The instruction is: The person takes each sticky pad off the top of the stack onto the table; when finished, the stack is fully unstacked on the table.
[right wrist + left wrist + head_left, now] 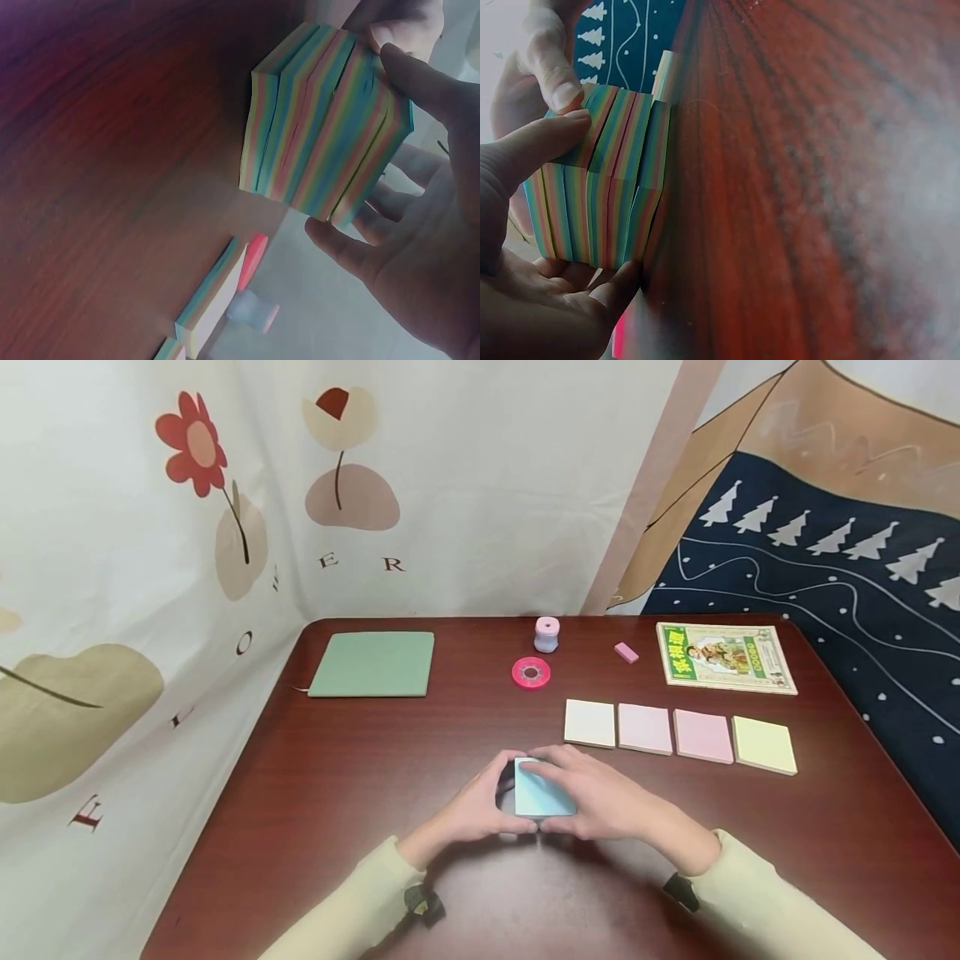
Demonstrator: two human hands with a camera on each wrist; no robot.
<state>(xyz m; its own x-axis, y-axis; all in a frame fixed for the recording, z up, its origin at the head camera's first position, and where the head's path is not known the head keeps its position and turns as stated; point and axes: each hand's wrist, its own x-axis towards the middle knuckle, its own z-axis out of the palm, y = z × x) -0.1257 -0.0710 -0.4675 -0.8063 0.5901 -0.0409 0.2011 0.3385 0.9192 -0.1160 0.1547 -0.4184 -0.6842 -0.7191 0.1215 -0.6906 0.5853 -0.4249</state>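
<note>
A tall stack of sticky note pads (546, 795) with a light blue top stands on the table in front of me. In the left wrist view, the stack's sides (611, 199) show bands of several colours and thin gaps between the pads. My left hand (476, 803) grips the stack from the left, its thumb on the near side and fingers at the far side. From the right, my right hand (603, 795) holds the same stack, thumb at the near side, fingers reaching over the top toward the far edge. The thumbs almost meet at the near side.
Right of the stack lie a white pad (589, 724), pale pink pad (644, 729), pink pad (702, 737) and yellow pad (764, 745). Farther back are a green notebook (371, 665), red ring (531, 672), pink-and-lilac spool (547, 635), pink block (626, 652) and illustrated booklet (726, 658).
</note>
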